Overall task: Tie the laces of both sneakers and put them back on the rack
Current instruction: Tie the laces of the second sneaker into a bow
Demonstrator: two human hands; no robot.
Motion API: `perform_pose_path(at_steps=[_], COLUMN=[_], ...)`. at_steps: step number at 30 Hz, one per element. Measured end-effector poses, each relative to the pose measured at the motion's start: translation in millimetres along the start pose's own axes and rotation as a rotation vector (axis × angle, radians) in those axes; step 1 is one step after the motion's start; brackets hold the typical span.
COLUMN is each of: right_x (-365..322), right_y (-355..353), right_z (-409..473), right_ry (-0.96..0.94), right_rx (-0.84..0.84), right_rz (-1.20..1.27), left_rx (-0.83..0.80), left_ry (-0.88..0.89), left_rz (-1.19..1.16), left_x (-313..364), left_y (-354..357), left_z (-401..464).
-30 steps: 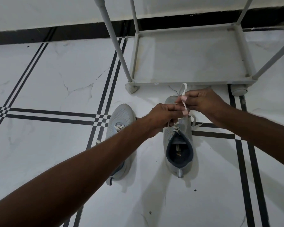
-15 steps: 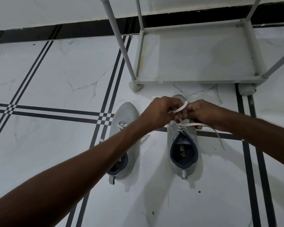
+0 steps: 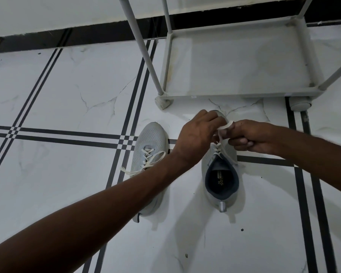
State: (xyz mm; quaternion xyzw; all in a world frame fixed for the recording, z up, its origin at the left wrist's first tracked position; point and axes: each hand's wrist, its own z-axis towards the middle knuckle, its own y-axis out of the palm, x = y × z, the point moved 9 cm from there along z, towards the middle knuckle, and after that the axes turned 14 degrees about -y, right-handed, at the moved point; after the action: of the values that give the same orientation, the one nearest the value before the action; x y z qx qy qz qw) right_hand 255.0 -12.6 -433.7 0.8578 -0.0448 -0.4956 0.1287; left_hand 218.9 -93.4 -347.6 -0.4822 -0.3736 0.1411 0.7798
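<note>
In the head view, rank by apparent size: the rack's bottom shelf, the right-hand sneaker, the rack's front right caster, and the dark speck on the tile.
1. Bottom shelf
2. Right-hand sneaker, partly hidden by the hands
3. Front right caster
4. Dark speck

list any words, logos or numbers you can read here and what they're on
Nothing can be read here.
Insole print inside the right sneaker: a pale logo and a line of letters, too blurred to read.
Small white tag on the front rail of the rack: too small to read.
Left sneaker: no visible text.
</note>
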Motion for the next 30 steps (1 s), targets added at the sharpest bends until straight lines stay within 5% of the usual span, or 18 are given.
perform_pose_path(at_steps=[6,9,12,17,19,23,25,30], right_x=[9,-5,-32,-22,-2,20,23,20], right_y=[-27,-52,-70,-82,-79,-44,-21,-18], right_z=[6,-3,-22,-26,-23,-22,-24,-30], right_ry=[-0.045,-0.193,-0.411,-0.342,-0.281,-0.324,-0.413,-0.486], right_rx=[0.207,0.432,0.613,0.529,0.46,0.32,0.276,0.39], right_rz=[0.023,-0.396,-0.78,-1.456,-1.502,-1.389,-1.286,-1.071], left_rx=[-0.175,-0.39,-0.44,-0.553,-0.563,-0.508,-0.535,-0.454], left_ry=[-0.457,-0.799,-1.046,-1.445,-1.411,-0.842,-0.681,-0.633], left_rz=[-0.421,-0.779,-0.921,-0.854,-0.671,-0.103,-0.091,-0.106], left_x=[-43,-68,-99,-141,-145,-109,-78,-62], left_y=[12,35,43,58,60,48,55,62], left_z=[10,-4,-26,-80,-86,-52,-48,-47])
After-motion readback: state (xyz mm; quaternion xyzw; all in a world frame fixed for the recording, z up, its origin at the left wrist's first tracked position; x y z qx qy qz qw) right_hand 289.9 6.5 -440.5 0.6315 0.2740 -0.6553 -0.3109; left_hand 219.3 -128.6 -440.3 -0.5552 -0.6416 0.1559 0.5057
